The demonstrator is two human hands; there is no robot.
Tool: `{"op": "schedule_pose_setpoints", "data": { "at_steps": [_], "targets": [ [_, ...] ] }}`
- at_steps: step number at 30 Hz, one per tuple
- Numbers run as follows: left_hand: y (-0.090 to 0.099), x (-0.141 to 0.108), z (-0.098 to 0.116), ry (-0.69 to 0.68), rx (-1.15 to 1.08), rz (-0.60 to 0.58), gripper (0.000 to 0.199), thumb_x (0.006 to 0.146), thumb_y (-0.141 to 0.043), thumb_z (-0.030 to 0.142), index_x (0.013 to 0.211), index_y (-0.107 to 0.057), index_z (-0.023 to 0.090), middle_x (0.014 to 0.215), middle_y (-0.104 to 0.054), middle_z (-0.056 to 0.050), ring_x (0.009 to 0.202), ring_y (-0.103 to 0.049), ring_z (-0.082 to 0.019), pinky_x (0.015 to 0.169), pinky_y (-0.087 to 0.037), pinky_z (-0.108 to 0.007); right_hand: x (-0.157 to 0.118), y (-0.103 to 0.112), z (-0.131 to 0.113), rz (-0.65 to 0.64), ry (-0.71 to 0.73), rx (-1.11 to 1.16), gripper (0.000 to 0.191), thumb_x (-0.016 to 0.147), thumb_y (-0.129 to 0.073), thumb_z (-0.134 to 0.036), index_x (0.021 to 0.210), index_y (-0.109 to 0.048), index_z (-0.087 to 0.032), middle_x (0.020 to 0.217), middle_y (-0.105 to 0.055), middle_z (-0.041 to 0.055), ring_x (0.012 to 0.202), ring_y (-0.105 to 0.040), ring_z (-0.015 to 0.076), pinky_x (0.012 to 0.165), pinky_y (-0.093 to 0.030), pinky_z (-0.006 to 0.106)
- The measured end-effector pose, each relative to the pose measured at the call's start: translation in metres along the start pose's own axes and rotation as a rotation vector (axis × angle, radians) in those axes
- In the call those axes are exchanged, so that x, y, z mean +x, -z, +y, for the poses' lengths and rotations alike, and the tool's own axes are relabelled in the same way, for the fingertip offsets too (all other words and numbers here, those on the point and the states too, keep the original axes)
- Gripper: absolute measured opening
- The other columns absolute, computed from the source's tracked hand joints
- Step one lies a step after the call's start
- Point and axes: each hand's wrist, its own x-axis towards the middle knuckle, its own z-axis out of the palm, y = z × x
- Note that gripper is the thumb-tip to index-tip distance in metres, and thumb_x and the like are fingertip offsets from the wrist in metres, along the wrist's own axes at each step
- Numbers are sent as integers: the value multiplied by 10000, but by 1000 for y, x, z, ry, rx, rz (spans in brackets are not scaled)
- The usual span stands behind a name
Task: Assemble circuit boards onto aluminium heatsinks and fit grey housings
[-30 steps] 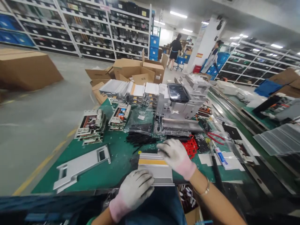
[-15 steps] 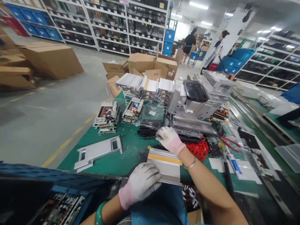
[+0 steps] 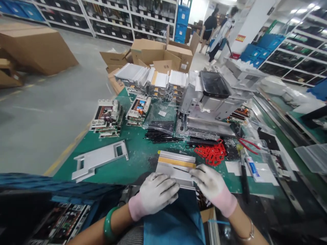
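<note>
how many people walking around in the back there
2: one in dark clothes beside the stacked blue crates, and one in a light coat just to their right by the white pillar. Others may be hidden behind the shelving.

Left hand (image 3: 156, 192) and right hand (image 3: 211, 185) were low and central, palms down, in white gloves (image 3: 155, 190) with pink cuffs (image 3: 136, 206) — fingers pointed inward at each other, close but apart. Left forearm (image 3: 88, 233) and right forearm (image 3: 246, 231) angled in from either side. Green bangle (image 3: 108, 226) on left wrist, thin metal bracelet (image 3: 249, 234) on right.
</note>
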Motion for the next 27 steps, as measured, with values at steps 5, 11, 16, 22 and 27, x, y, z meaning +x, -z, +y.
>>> {"op": "schedule_pose_setpoints", "data": {
  "at_steps": [5,11,16,22,27],
  "targets": [
    [-9,0,-1,0,-8,-30,170,956,-518,300,891,-664,242,854,-728,53,772,-629,-126,730,-406,-315,-3,2,1,-14,99,-220,366,900,-467,-91,1134,-675,-281,882,-642,29,704,-606,141,632,-449,264],
    [-9,-2,-1,-3,-17,-36,207,980,-476,295,903,-657,231,847,-734,45,757,-631,-129,739,-409,-308,11,-2,-7,-158,37,-439,288,874,-547,-94,1031,-697,-284,765,-585,25,603,-506,139,552,-325,291],
    [-10,-4,0,-10,-4,-37,91,907,-599,300,917,-661,234,840,-729,39,749,-632,-128,734,-427,-299,25,-3,-17,-174,72,-469,217,908,-521,-135,952,-696,-257,754,-585,39,618,-523,143,566,-327,305],
    [-12,-5,0,-15,-5,-48,99,907,-592,293,916,-670,233,849,-726,29,768,-634,-133,742,-447,-295,41,-2,-24,-278,6,-399,181,936,-525,-170,876,-683,-235,758,-625,35,600,-554,150,549,-318,311],
    [-13,-5,-1,-33,8,-66,94,886,-615,300,902,-685,238,857,-724,7,766,-630,-133,736,-459,-284,51,-2,-32,-285,12,-333,213,963,-490,-188,883,-687,-204,770,-629,53,633,-576,162,570,-335,320]
  ]
}}
